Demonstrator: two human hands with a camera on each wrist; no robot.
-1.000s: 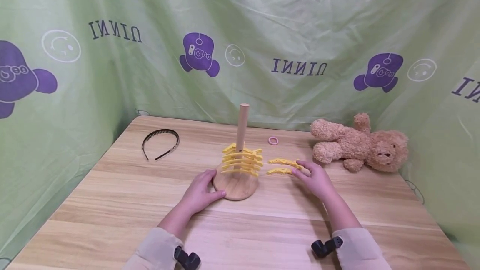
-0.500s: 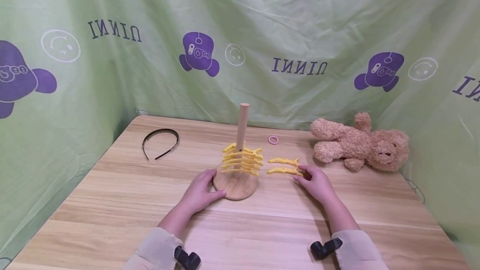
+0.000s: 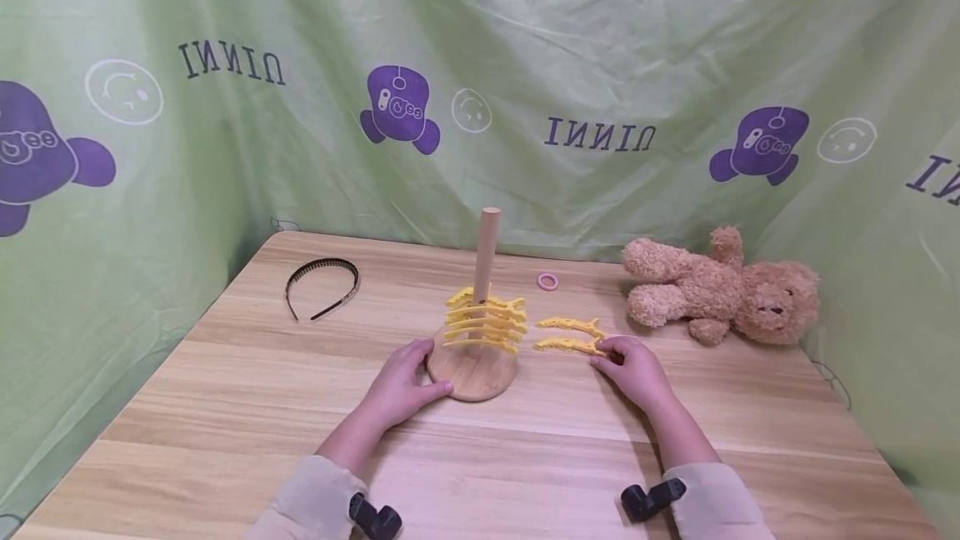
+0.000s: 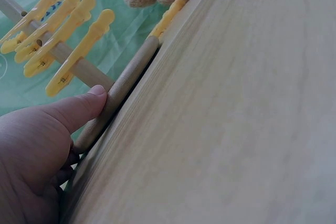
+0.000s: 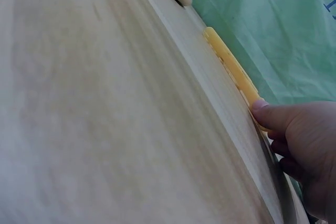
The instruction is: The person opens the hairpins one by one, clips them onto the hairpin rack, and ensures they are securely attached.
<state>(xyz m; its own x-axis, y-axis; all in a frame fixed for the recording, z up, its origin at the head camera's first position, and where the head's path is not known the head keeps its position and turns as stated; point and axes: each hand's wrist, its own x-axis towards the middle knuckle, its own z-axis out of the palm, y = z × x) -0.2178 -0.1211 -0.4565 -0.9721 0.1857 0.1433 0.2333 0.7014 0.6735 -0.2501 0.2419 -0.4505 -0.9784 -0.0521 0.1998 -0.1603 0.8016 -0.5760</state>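
The right hand [image 3: 632, 365] pinches the nearer yellow clip [image 3: 566, 345] at frame centre-right, lifting its end. The left hand [image 3: 401, 382] lies flat-fingered against the wooden stand [image 3: 472, 373], steadying it.

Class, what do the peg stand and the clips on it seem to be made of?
Peg stand: likely unpainted wood, matte; pale grain shows on its round base and post. Yellow clips: probably moulded plastic, uniform bright colour, smooth with a slight sheen.

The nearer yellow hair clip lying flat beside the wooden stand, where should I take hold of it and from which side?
Pinch the nearer yellow clip at its right end, coming from the right. It lies flat and slim on the table, its long axis running left to right, and that end points to the right hand, whose fingertips already touch it. Its left end sits close to the stand.
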